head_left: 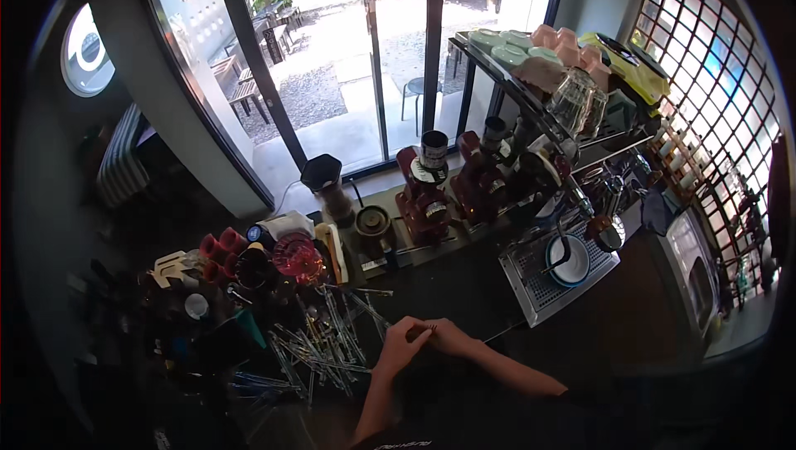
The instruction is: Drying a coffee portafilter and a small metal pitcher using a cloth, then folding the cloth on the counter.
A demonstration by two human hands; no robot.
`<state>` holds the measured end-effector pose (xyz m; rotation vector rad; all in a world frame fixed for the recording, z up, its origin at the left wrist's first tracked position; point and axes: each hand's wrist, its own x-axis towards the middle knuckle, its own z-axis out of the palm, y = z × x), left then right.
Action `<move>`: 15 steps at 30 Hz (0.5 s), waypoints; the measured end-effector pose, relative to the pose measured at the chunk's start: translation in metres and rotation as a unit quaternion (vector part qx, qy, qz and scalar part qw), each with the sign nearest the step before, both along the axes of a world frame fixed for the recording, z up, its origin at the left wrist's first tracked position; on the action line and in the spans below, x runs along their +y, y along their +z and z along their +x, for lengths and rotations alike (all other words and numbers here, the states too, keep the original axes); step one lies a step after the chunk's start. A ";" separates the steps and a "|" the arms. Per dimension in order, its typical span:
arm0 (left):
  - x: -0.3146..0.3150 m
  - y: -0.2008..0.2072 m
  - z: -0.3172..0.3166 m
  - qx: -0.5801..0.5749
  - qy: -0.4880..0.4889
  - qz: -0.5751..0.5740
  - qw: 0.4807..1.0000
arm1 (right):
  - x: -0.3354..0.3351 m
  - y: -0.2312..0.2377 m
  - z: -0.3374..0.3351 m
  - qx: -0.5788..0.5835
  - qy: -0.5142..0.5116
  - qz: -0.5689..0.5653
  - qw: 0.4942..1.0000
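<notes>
My left hand [401, 346] and my right hand [452, 339] meet above the dark counter [460, 288]. Their fingers are bent and pressed together at the tips. Whatever they pinch, if anything, is too small or too hidden to make out. Just left of my left hand spreads a loose pile of thin, clear, stick-like pieces [319, 346], possibly wrapped straws, lying in many directions. A pink glass dish [298, 258] stands beyond that pile.
Two red coffee grinders [421, 201] [481, 172] stand along the window. On the right, an espresso machine [572, 143] carries upturned cups [518, 45] and glasses [576, 104]. A white bowl with a blue rim [570, 261] sits on its drip tray [531, 305]. Red cups [222, 249] crowd the left.
</notes>
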<state>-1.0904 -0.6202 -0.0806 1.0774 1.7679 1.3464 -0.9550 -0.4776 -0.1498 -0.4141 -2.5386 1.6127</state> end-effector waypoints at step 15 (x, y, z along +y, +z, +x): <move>0.039 0.016 0.039 -0.162 0.103 0.118 0.974 | 0.022 0.077 0.113 0.055 -0.094 0.016 0.994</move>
